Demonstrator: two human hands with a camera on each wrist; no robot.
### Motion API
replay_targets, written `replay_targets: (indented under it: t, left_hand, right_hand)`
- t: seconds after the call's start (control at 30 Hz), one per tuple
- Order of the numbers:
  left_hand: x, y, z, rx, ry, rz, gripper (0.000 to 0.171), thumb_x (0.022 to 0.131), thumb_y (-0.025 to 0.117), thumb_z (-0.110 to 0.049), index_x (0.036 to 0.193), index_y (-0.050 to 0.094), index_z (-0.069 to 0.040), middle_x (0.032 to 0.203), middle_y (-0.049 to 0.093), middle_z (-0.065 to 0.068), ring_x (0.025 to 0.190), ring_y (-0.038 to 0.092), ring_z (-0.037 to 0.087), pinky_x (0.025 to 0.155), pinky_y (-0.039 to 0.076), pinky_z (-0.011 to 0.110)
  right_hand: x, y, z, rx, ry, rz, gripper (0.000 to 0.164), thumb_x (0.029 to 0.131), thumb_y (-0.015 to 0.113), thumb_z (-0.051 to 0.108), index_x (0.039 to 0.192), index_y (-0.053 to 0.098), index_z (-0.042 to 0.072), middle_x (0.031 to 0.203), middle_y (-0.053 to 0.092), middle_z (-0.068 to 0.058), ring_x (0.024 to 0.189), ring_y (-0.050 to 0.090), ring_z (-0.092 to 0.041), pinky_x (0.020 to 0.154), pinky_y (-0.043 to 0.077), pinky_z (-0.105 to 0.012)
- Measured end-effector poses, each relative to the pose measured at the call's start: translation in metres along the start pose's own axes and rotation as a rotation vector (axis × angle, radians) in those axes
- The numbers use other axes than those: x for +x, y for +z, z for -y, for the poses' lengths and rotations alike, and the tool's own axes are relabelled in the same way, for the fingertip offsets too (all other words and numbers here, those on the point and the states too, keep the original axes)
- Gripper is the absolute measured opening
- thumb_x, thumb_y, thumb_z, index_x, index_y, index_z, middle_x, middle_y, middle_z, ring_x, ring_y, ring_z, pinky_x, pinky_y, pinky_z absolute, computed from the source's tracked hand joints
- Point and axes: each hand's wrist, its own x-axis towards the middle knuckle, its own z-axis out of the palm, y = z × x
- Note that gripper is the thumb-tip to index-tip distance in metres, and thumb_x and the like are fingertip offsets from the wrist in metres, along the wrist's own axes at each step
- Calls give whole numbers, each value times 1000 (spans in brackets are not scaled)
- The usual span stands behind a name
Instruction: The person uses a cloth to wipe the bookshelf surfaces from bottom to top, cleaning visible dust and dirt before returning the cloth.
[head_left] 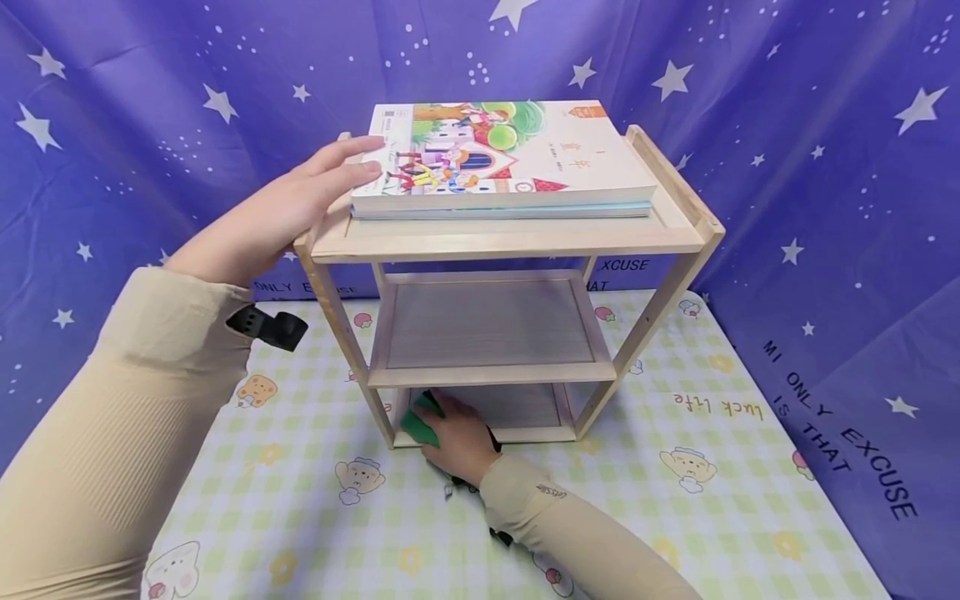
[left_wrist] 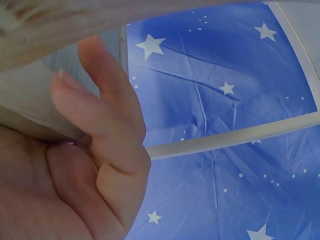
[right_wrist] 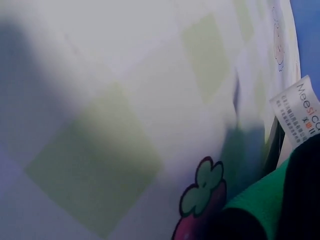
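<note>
A three-tier wooden shelf (head_left: 491, 377) stands on the table, with a stack of books (head_left: 592, 162) lying flat on its top board. My left hand (head_left: 288, 204) grips the top left side of the shelf, two fingertips right at the top book's left edge. In the left wrist view, bent fingers (left_wrist: 117, 125) show under a wooden edge. Low down, my right hand (head_left: 461, 442) holds a green cloth (head_left: 420, 419) against the left part of the bottom board. Green fabric (right_wrist: 260, 197) and a white printed tag (right_wrist: 300, 112) appear in the right wrist view.
A green-and-white checked tablecloth (head_left: 720, 517) with cartoon prints covers the table. Purple-blue curtains (head_left: 847, 250) with white stars hang behind and at the sides. The shelf's middle board (head_left: 487, 321) sits above my right hand, and its right upright (head_left: 645, 325) borders that side.
</note>
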Motion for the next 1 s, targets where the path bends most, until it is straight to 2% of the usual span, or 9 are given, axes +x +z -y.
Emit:
replay_targets:
  t: [0.23, 0.6, 1.0]
  left_hand:
    - [0, 0, 0, -1, -5, -2, 59, 101, 39, -58, 155, 18, -47, 160, -20, -26, 151, -20, 12, 122, -9, 54]
    - [-1, 0, 0, -5, -15, -4, 59, 101, 39, -58, 155, 18, -47, 160, -20, -27, 151, -19, 12, 122, -8, 54]
    - [-2, 1, -1, -5, -22, -13, 60, 100, 40, -59, 155, 18, -47, 159, -18, -29, 153, -15, 15, 122, -6, 55]
  right_hand:
    - [-2, 2, -1, 16, 14, 14, 54, 89, 69, 32, 142, 56, 27, 158, 37, -12, 134, 49, -29, 105, 46, -43]
    - [-11, 2, -1, -48, -12, -28, 51, 91, 69, 38, 139, 59, 27, 154, 42, -15, 129, 55, -29, 100, 50, -41]
    - [-16, 0, -5, -55, -21, -28, 49, 90, 70, 34, 137, 60, 23, 150, 46, -16, 124, 58, -29, 99, 51, -39]
